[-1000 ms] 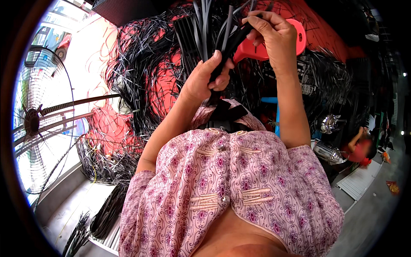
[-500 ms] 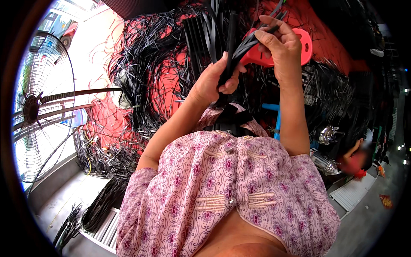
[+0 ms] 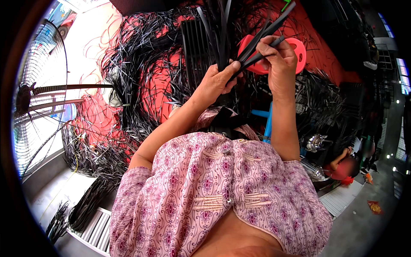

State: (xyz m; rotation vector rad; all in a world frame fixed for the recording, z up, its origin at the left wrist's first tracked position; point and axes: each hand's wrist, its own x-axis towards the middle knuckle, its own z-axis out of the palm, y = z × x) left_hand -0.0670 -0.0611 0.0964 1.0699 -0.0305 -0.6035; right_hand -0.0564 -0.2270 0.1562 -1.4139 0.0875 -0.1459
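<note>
My left hand is closed around the lower part of a bunch of flat black strips, thumb on top. The strips fan out upward from that grip, some straight up and some slanting to the right. Higher and to the right, my right hand pinches the end of one black strip between thumb and fingers. Behind the strips and my right hand lies a bright red plastic stool top with slots in it. A black slatted piece stands just left of the bunch.
Tangled heaps of black strips cover the red floor. A large fan stands at the left. A blue bar is by my right forearm. Shiny metal parts and another person in red are at the right.
My right hand has moved slightly down and now pinches a single strip end, while the other strips have spread apart. The view has shifted a little.
</note>
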